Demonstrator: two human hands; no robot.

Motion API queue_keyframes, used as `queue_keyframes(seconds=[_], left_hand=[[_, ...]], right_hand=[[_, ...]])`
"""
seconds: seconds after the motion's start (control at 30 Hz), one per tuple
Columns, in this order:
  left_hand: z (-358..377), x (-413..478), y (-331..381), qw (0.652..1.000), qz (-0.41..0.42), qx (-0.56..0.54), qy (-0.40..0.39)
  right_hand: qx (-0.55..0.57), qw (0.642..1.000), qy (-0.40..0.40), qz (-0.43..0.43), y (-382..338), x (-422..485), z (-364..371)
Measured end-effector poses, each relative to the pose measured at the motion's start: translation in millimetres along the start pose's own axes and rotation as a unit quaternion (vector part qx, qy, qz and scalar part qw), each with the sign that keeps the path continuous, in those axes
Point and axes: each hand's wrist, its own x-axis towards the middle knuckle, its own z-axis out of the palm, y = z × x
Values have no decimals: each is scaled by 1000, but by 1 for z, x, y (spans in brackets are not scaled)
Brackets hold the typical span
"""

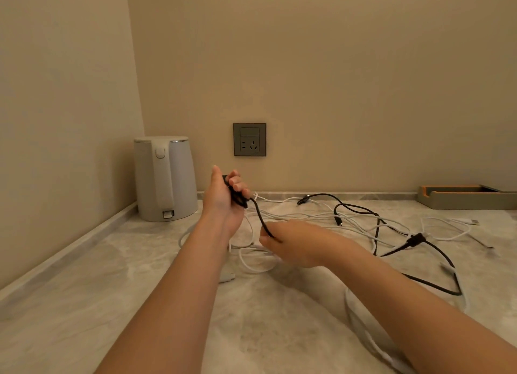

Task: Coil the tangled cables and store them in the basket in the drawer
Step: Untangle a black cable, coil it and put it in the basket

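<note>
Rightward, orange-lined tray (470,203), hands (223,197) (291,245) gripping black cable (260,217)

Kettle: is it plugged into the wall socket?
No: the socket shows bare holes with nothing plugged in, and the kettle stands apart from it on the counter.

Desk (112,289) showing polished, veined stone look. Kettle (165,177) at 10 o'clock wearing matt white plastic, metal rim glinting. Black cable (259,214) looking matt, white cables (471,221) smooth.
</note>
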Motion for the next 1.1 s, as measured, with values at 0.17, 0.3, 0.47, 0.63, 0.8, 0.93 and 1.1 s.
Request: queue_keyframes(seconds=[0.17,0.3,0.47,0.63,0.8,0.93,1.1], left_hand=[[-4,2,-2,995,43,66,61],[-3,1,-9,980,71,171,71],[-2,-1,-20,949,81,303,44],[0,-5,-27,916,25,398,-46],[2,-17,-33,890,-67,427,-145],[3,-19,-29,895,-147,371,-199],[2,-19,-26,877,-202,362,-244]], right_hand=[[-166,985,43,-25,-24,-18,-11],[-200,974,99,-43,-26,-26,-27],[-189,965,172,-61,-18,-26,-35],[-146,946,278,-79,3,-16,-34],[-40,948,311,-49,19,-10,-32],[51,954,293,-24,31,-6,-33],[196,943,268,-19,49,1,-30]])
